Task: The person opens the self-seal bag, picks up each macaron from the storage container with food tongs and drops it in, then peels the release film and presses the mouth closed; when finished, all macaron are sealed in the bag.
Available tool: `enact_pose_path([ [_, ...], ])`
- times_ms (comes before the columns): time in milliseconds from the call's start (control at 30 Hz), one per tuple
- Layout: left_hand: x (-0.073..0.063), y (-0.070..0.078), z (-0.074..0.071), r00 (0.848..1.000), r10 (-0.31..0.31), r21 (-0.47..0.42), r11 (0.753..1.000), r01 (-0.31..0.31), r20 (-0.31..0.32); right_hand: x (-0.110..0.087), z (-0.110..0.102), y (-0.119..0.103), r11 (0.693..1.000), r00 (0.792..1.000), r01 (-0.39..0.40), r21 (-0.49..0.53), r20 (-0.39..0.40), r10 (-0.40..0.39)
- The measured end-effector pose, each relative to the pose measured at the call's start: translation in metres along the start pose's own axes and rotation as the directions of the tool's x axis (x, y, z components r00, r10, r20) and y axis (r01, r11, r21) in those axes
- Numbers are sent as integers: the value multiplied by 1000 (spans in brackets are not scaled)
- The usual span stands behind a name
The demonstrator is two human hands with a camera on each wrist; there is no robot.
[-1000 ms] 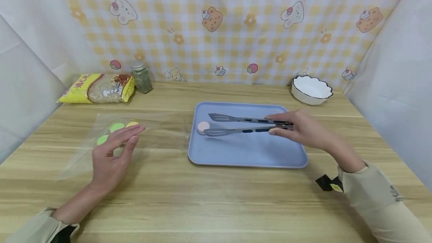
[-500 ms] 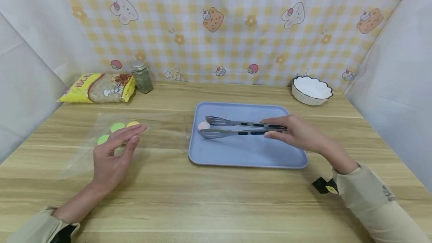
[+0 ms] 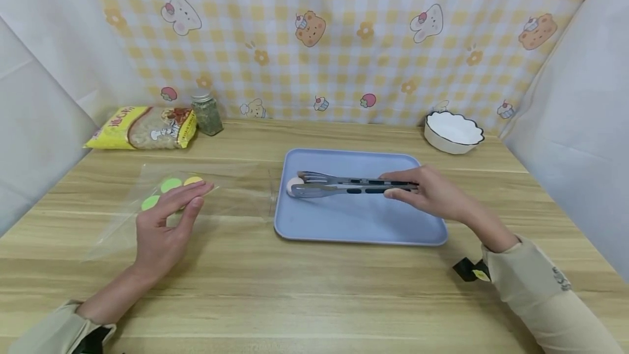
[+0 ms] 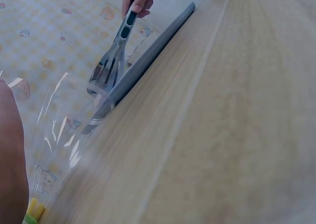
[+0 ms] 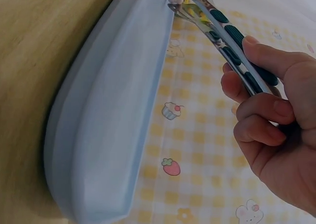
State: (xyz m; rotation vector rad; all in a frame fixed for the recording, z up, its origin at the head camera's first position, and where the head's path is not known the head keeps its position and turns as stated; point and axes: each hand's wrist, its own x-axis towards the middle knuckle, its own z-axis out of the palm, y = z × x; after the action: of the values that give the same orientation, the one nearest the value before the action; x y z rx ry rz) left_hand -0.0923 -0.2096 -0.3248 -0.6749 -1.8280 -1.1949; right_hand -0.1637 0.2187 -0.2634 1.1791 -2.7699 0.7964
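My right hand [image 3: 434, 193] grips metal tongs [image 3: 344, 184] with dark inlays on the handles, thumb on one arm and fingers on the other. The slotted tong heads are on either side of a pale pink round disc [image 3: 293, 185] near the left end of a blue tray [image 3: 373, 223]. Part of the disc is hidden by the tongs. My left hand [image 3: 164, 228] pinches a clear plastic bag [image 3: 241, 190]; its mouth faces the tray and stands raised in the left wrist view. Inside the bag are green discs [image 3: 170, 184] and a yellow disc [image 3: 193, 180], partly behind the fingers.
A yellow food packet [image 3: 147, 129] and a glass jar of dried herbs [image 3: 207, 115] stand at the back left. At the back right is a white scalloped bowl [image 3: 453, 133]. A checked curtain [image 3: 344, 59] hangs behind the wooden table [image 3: 295, 294].
My right hand has shifted slightly left, taking the tongs toward the tray's left end. The tong arms have come closer together around the pink disc. My left hand has stayed in place.
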Motion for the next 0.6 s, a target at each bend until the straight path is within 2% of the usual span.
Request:
enact_pose_path([
  [133,0,0,0,1000,2,-5,1000,-2,-8,0,-5,1,999,996,45,21,-79,-43],
  [267,0,2,0,1000,-1,-12,1000,1,-13,0,-10,1,998,991,64,-30,-114,-67],
  [467,0,7,1,1000,-4,-22,1000,4,-7,1,-6,-3,996,999,13,-89,-39,-16],
  [600,1,6,1,1000,-8,-8,1000,8,2,2,2,-4,998,1000,-15,-64,-2,15],
])
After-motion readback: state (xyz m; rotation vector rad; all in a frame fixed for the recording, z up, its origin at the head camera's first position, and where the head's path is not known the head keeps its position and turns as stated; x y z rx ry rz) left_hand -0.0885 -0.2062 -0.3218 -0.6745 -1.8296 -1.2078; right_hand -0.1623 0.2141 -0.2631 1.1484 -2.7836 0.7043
